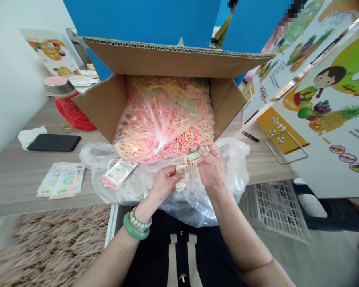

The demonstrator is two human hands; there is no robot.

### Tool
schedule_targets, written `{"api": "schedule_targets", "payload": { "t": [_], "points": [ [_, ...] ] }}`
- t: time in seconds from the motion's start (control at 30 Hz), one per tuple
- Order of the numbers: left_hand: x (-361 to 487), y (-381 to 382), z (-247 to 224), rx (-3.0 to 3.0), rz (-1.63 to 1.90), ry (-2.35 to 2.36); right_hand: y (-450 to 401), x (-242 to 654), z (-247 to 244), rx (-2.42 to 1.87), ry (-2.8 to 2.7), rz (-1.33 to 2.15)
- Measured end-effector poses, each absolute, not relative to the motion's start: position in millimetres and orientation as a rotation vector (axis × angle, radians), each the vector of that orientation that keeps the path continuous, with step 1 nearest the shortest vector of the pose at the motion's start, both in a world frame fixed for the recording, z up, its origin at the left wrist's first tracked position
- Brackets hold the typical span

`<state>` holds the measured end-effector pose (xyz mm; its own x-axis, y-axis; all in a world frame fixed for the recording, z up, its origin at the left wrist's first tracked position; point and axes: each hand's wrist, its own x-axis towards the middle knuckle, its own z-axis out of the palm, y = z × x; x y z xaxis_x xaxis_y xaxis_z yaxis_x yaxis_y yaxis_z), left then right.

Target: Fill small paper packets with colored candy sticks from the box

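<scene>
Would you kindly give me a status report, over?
Left hand pinching small packet. Right hand holding colored sticks. Crumpled clear plastic beneath both hands.

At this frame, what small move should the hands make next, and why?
Probably bring the bundle of thin coloured sticks to the small printed packet: the right hand holds the bundle, while the left hand pinches the packet close by. Whether its mouth is open is unclear.

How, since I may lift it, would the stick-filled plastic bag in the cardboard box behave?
The plastic bag is probably floppy, judging by its wrinkles. It's likely heavy, given how many sticks fill it; their loose jumble may shift.
</scene>
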<state>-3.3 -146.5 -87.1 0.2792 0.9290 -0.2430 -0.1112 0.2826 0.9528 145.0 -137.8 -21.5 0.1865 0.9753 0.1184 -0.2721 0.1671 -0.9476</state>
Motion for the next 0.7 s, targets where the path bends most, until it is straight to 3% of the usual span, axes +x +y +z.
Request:
{"api": "schedule_targets", "payload": {
  "t": [0.5,0.7],
  "points": [
    [-12.4,-151.2,-73.9,0.911,0.825,0.926,-145.8,132.9,-36.4,-1.170,-1.071,1.100],
    [-14.1,-147.2,-72.5,1.478,0.847,1.200,-133.6,138.0,-22.4,-1.201,-1.388,1.094]
  ]
}}
